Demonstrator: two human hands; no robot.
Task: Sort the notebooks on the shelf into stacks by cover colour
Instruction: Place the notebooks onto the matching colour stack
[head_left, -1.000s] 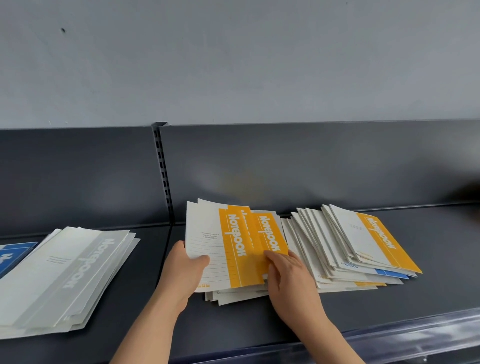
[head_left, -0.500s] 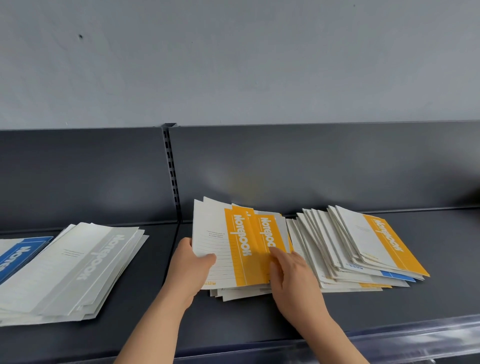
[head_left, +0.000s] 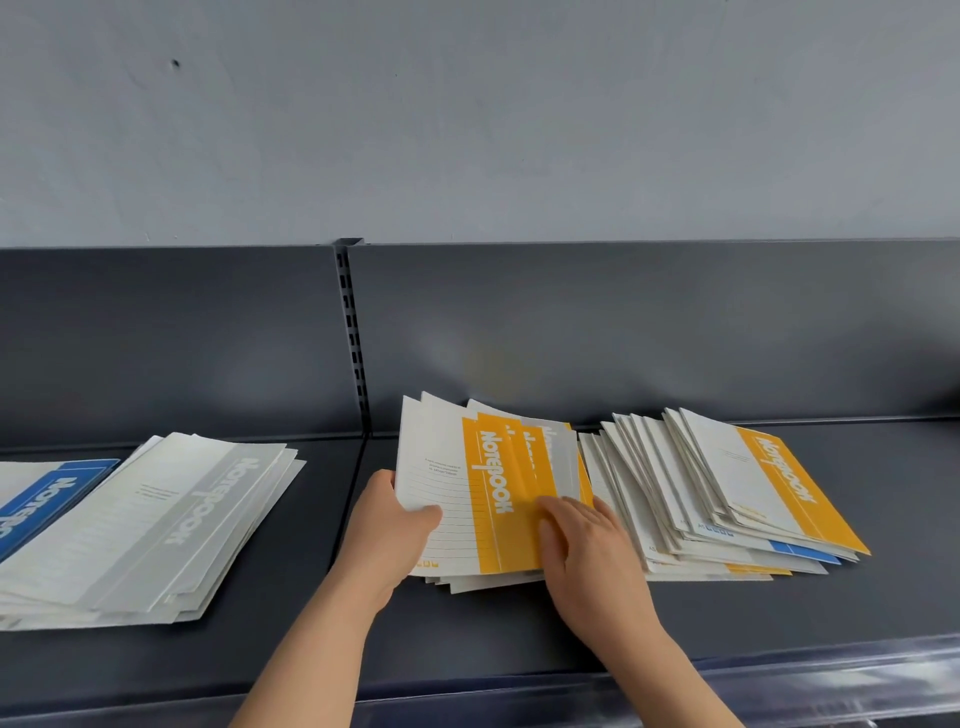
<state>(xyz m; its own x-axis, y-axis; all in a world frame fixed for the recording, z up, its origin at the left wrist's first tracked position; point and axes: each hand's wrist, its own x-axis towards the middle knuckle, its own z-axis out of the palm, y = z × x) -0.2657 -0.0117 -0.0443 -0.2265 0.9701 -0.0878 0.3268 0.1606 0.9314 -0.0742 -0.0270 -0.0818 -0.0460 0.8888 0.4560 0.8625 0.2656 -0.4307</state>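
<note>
While the left hand (head_left: 387, 535) pinches the near left edge of the top yellow-banded white notebook (head_left: 467, 499), thumb on the cover and fingers hidden beneath, the right hand (head_left: 587, 561) lies flat with fingers (head_left: 558, 506) spread on the yellow band, gripping nothing. That small yellow stack sits mid-shelf on the dark grey metal shelf (head_left: 493, 639). Just right lies a fanned mixed pile of notebooks (head_left: 727, 493); well left, a grey-banded stack (head_left: 156, 519) and a blue-banded notebook (head_left: 47, 499).

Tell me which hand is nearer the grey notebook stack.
Left. The left hand grips the orange stack's left edge, across a bare gap from the grey notebook stack; the right hand lies farther right, on the orange covers.
</note>
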